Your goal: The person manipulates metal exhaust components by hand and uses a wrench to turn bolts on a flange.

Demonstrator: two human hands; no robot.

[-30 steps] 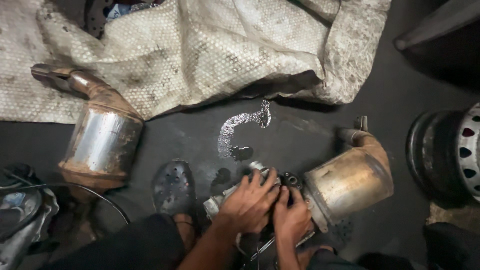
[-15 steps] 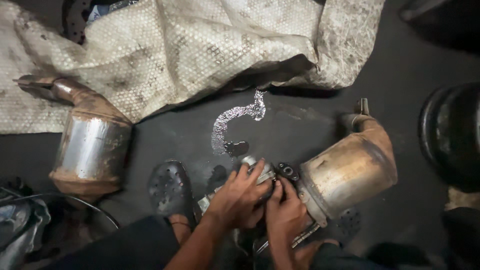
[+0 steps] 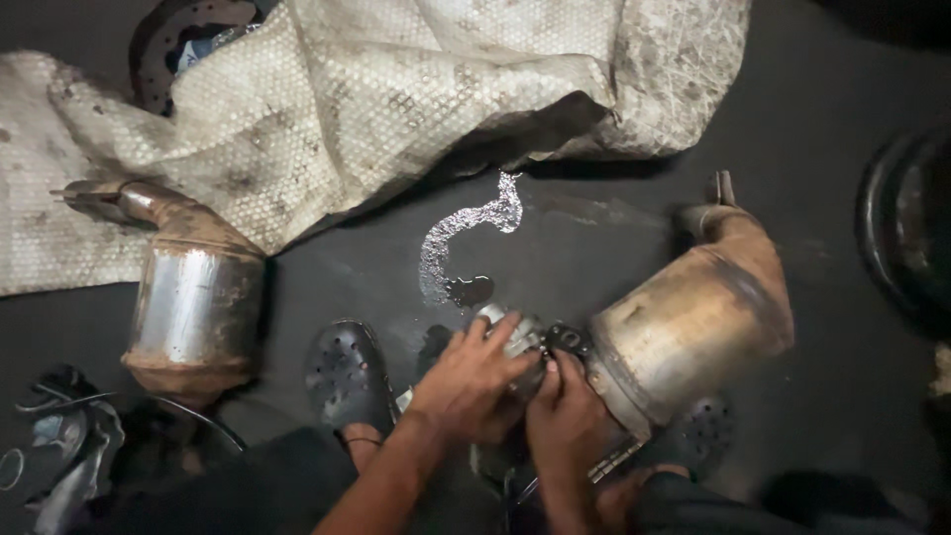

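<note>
While you crouch over the dark floor (image 3: pixel 614 248), the biggest thing in view is the dirty woven sack (image 3: pixel 376 109), spread across the upper half of the frame. Since a second ago your view has slid, so the sack and all else sit a little further left and up; nothing on the floor has itself moved. Next in size is the rusty exhaust canister (image 3: pixel 693 322) at right of centre, lying tilted with its bent pipe toward the upper right. A second canister (image 3: pixel 193 297) lies at the left edge, well apart, its pipe tucked against the sack. A dark wheel (image 3: pixel 906 228) shows at the right edge.

Your black clog (image 3: pixel 345 376) stands at lower centre-left, and a silvery wet streak (image 3: pixel 456 238) curls on the floor above your hands.

Both hands stay at the near, lower-left mouth of the right canister, as they were half a second ago. Your left hand (image 3: pixel 471 381) is curled, fingers closed over a small pale metal fitting (image 3: pixel 515 332) at that mouth. Your right hand (image 3: pixel 565 421) is just beside it, fingers bent and pressed to a small black part (image 3: pixel 567 340) on the flange; whether it truly grips it I cannot tell. Since the hands have barely shifted, the work at that joint looks to be continuing rather than finished.
</note>
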